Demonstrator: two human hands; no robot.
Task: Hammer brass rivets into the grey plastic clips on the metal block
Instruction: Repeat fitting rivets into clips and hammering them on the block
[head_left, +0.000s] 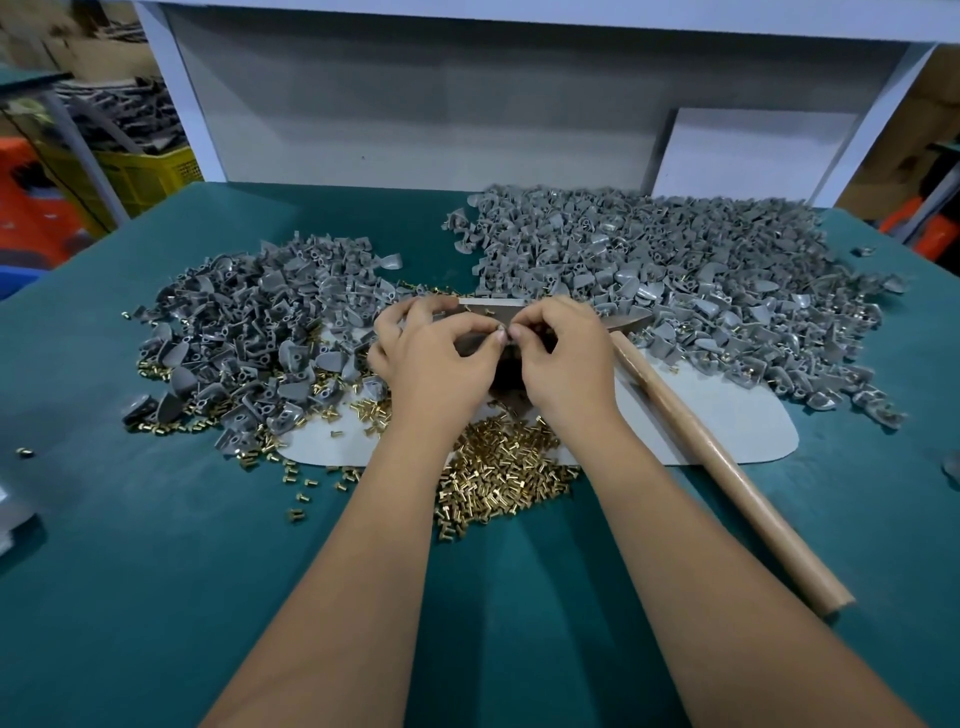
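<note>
Two hands (501, 358) fingertip to fingertip, pinching small part over metal block (480, 343)

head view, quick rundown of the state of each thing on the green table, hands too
left hand: fingers curled, pinching a small part at the fingertips
right hand: fingers curled, pinching the same spot
wooden hammer handle: lying on the table, not held
metal block: mostly hidden behind the hands
loose brass rivets: heaped near the wrists
left pile of grey plastic clips: loose
right pile of grey plastic clips: loose, brass showing in some
</note>
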